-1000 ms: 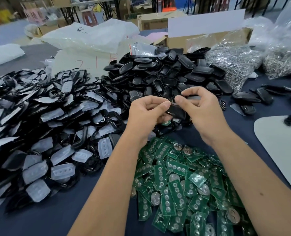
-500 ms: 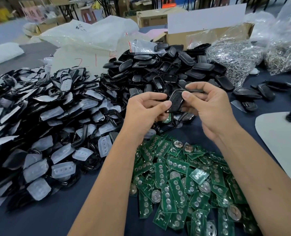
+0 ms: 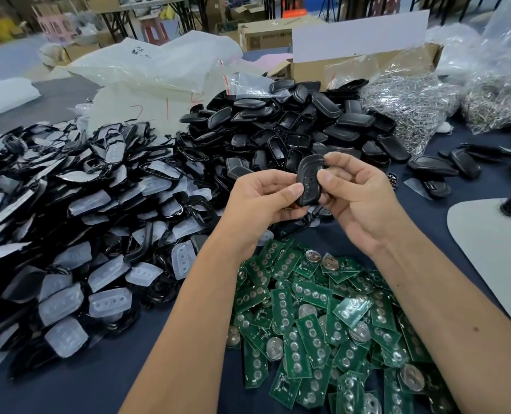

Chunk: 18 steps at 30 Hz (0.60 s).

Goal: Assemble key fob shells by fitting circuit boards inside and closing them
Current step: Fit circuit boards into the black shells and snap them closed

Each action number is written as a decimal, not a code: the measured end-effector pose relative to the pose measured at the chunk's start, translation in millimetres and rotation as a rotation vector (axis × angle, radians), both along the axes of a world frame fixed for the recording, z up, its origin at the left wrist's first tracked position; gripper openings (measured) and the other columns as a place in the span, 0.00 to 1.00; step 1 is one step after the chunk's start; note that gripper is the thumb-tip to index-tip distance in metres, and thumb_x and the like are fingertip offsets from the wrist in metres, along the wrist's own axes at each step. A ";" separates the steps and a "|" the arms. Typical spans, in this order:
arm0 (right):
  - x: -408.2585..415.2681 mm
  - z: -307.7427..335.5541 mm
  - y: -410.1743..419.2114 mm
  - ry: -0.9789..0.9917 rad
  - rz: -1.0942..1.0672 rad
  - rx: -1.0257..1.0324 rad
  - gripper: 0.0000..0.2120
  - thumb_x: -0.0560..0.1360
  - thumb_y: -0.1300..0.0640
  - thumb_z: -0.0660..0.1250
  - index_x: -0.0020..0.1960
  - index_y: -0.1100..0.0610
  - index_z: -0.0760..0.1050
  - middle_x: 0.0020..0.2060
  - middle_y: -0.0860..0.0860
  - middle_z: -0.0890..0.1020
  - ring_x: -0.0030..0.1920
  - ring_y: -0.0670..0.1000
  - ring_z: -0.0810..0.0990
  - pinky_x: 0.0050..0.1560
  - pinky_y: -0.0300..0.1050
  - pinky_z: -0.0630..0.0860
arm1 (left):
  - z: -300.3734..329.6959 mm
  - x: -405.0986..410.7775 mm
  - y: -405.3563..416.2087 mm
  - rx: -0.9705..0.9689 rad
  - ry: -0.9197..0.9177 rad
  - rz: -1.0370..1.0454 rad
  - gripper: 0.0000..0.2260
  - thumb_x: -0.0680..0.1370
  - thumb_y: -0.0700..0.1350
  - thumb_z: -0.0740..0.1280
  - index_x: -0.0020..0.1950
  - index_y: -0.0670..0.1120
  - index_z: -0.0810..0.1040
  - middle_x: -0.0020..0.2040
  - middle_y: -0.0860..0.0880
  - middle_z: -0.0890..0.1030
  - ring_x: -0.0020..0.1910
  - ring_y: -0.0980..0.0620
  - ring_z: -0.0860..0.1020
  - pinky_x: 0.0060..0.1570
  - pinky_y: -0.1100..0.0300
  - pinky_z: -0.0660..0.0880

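Note:
A black key fob shell [image 3: 308,180] stands almost upright in the air between my two hands, its button face towards me. My left hand [image 3: 260,201] pinches its left edge with the thumb and curled fingers. My right hand [image 3: 356,192] grips its right side, thumb on the front and fingertips over the top. Below my hands lies a heap of green circuit boards [image 3: 323,324] with round coin cells. A pile of black shell halves [image 3: 293,130] rises behind my hands.
A wide heap of black frames with clear rubber button pads [image 3: 78,234] fills the left. Bags of metal parts [image 3: 412,106] and a cardboard box [image 3: 368,61] stand at the back right. Loose shells [image 3: 433,165] and a white board [image 3: 493,249] lie on the right.
The shell has turned from lying flat and low between my hands to nearly upright. Both hands have lifted it a little and shifted their hold.

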State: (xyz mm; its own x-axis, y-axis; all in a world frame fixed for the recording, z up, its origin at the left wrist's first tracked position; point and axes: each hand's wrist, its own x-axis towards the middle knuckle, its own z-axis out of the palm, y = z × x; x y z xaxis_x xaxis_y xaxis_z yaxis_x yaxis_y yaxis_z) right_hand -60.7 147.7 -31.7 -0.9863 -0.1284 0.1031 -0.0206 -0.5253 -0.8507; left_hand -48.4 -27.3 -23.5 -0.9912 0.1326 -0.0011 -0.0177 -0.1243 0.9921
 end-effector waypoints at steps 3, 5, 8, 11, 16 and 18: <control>0.3 -0.6 -2.4 -0.006 -0.044 0.028 0.12 0.69 0.63 0.72 0.53 0.59 0.77 0.29 0.44 0.82 0.32 0.43 0.82 0.35 0.34 0.79 | -1.2 -0.9 1.4 -0.031 -0.013 0.026 0.04 0.81 0.35 0.69 0.52 0.38 0.84 0.46 0.40 0.86 0.42 0.49 0.84 0.44 0.58 0.83; 0.4 -1.8 -4.9 0.004 -0.088 0.060 0.14 0.68 0.62 0.74 0.52 0.60 0.78 0.31 0.45 0.84 0.33 0.44 0.83 0.36 0.35 0.80 | -1.3 -2.4 2.0 -0.054 -0.023 0.048 0.04 0.82 0.36 0.68 0.51 0.38 0.83 0.44 0.41 0.84 0.39 0.50 0.81 0.42 0.59 0.82; 0.5 -3.1 -7.1 0.057 -0.112 0.114 0.15 0.66 0.62 0.76 0.52 0.59 0.79 0.36 0.48 0.86 0.36 0.47 0.83 0.41 0.39 0.81 | -1.1 -3.6 1.5 -0.063 -0.032 0.061 0.05 0.83 0.36 0.67 0.51 0.39 0.82 0.43 0.44 0.82 0.36 0.52 0.78 0.40 0.60 0.79; 0.3 -3.9 -6.1 0.101 -0.112 0.151 0.16 0.65 0.63 0.77 0.52 0.58 0.80 0.39 0.50 0.88 0.39 0.47 0.85 0.42 0.38 0.81 | -1.7 -4.3 1.1 -0.063 -0.039 0.061 0.05 0.83 0.36 0.65 0.54 0.38 0.81 0.44 0.44 0.80 0.37 0.53 0.76 0.41 0.60 0.78; -0.8 -0.9 -3.8 0.162 -0.116 0.217 0.15 0.67 0.64 0.77 0.52 0.57 0.80 0.38 0.49 0.88 0.39 0.46 0.86 0.42 0.38 0.81 | -3.5 -4.3 2.9 -0.043 -0.027 0.072 0.05 0.83 0.35 0.66 0.53 0.38 0.81 0.43 0.44 0.80 0.37 0.52 0.76 0.42 0.60 0.78; -0.7 -1.1 -5.5 0.167 -0.170 0.271 0.14 0.71 0.68 0.77 0.53 0.56 0.80 0.40 0.50 0.88 0.41 0.46 0.86 0.44 0.38 0.81 | -4.6 -4.4 5.3 -0.066 0.006 0.113 0.05 0.83 0.35 0.66 0.52 0.38 0.81 0.42 0.45 0.81 0.37 0.53 0.77 0.42 0.60 0.78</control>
